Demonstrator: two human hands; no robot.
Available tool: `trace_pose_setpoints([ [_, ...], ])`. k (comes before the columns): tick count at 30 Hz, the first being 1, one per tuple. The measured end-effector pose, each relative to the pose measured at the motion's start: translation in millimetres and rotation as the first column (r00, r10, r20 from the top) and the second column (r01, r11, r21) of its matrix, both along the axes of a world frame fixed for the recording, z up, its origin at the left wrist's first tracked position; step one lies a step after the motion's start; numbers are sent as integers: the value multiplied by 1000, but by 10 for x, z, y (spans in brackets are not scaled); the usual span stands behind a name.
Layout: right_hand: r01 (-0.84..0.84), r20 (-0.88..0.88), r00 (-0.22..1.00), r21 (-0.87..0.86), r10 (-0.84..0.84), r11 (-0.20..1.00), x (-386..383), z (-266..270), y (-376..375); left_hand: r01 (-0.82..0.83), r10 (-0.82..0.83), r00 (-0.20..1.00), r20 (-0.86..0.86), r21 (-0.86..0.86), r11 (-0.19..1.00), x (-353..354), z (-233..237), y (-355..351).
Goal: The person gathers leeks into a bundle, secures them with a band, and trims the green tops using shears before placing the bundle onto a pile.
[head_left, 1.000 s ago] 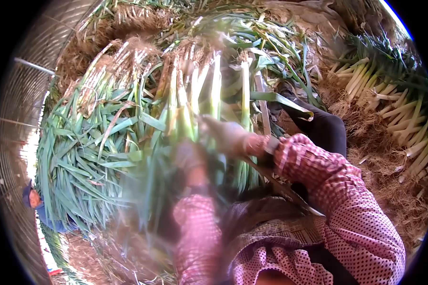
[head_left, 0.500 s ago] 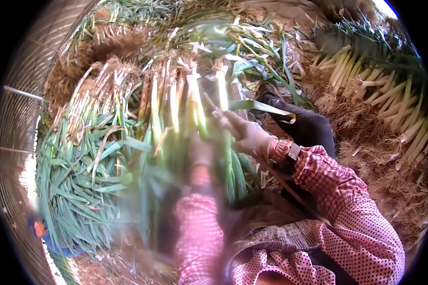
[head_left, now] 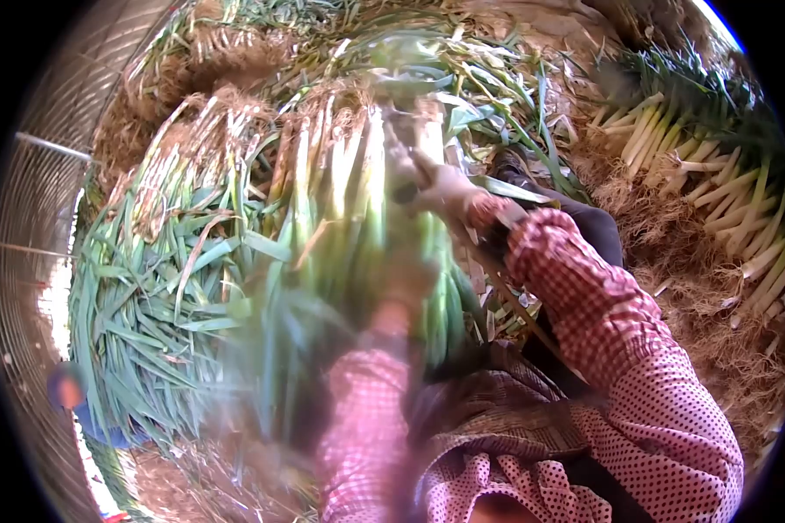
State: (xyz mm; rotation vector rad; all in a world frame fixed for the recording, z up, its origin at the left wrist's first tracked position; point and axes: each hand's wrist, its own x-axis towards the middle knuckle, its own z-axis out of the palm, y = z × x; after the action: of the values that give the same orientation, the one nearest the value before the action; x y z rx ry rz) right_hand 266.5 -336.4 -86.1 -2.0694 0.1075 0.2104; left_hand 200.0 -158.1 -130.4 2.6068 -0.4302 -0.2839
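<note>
Left hand [head_left: 407, 277] and right hand [head_left: 449, 192] apart, grips I can't tell; leeks [head_left: 373, 179] point away from me, right hand nearer their roots [head_left: 344, 94]

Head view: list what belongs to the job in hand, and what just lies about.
Part of the job, it seems:
left hand, blurred
right hand, holding a long thin stick
upright stalks in front of the hands

Lying about, apparently:
leafy heap at left
loose leaves beyond the hands
piled stalks at far right
</note>
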Motion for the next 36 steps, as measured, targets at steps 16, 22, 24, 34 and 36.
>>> trace_pose_setpoints([
  [16, -274, -93, 958, -36, 270, 961, -115, 245, 864, -491, 450, 871, 196, 333, 805, 500, 71, 974],
  [22, -245, -89, 962, 138, 258, 960, -122, 242, 676, -382, 393, 919, -19, 189, 904, 585, -155, 1227],
  [24, -328, -122, 926, 208, 357, 921, -588, 243, 467, -397, 317, 853, -415, -120, 910, 702, -186, 1412],
  [34, -480, 236, 869, 183, 435, 858, -1646, 328, 53, -457, 418, 890, -185, -373, 808, 815, -6, 1217],
  [36, -335, 1, 937, 278, 348, 900, -1580, 576, 9, -474, 339, 880, -333, -559, 680, 893, 187, 1142],
])
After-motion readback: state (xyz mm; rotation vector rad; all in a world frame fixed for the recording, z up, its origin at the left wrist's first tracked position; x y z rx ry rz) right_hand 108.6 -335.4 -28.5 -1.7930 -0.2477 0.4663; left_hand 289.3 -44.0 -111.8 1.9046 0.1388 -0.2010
